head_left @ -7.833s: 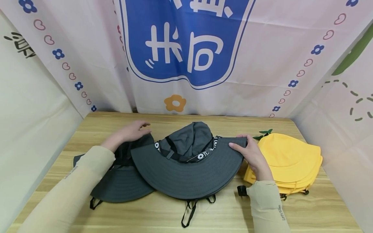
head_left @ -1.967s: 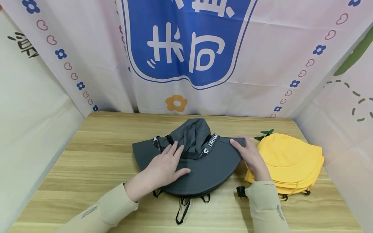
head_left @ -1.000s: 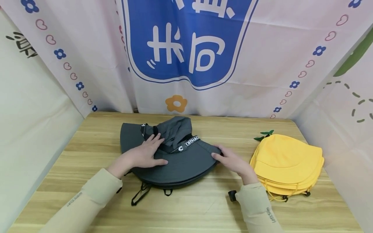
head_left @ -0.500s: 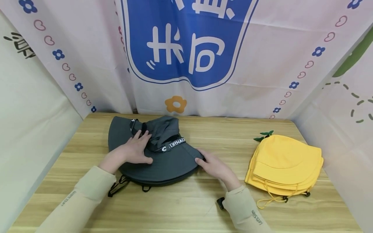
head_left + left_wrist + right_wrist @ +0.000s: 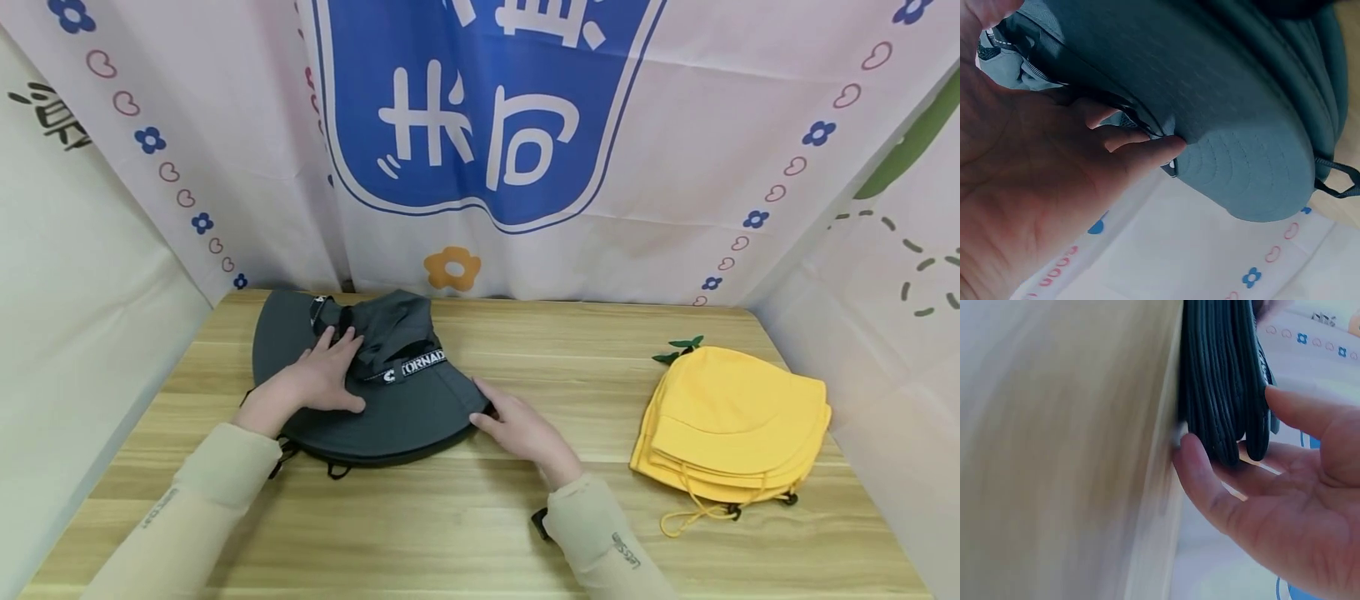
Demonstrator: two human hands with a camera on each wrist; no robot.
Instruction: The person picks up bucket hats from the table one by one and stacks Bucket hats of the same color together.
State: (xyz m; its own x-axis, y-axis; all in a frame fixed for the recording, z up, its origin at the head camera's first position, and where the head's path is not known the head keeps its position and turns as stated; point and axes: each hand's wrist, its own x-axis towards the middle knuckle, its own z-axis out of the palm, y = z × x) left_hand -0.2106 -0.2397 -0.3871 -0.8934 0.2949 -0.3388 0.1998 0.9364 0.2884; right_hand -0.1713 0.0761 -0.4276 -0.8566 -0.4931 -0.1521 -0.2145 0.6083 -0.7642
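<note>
A stack of dark grey wide-brimmed sun hats (image 5: 405,421) lies at the left of the table, brims layered together. The top one shows its hollow crown and a lettered inner band. My left hand (image 5: 318,379) rests on this hat with fingers spread, fingertips at the crown opening. In the left wrist view, straight fingers (image 5: 1154,153) lie against the grey cloth. My right hand (image 5: 525,425) holds the right end of the brims. Seen from the right wrist, the layered brims (image 5: 1219,394) sit between the thumb on one face and a finger (image 5: 1200,469) at the other.
A stack of yellow hats (image 5: 738,408) with a green leaf ornament (image 5: 678,350) and cords lies at the right. Behind the wooden table (image 5: 450,533) hangs a printed curtain (image 5: 645,258); pale walls stand at both sides.
The separate grey hats have come together into one stack. Over the last second both hands have moved the stack left and slightly back, away from the yellow hats.
</note>
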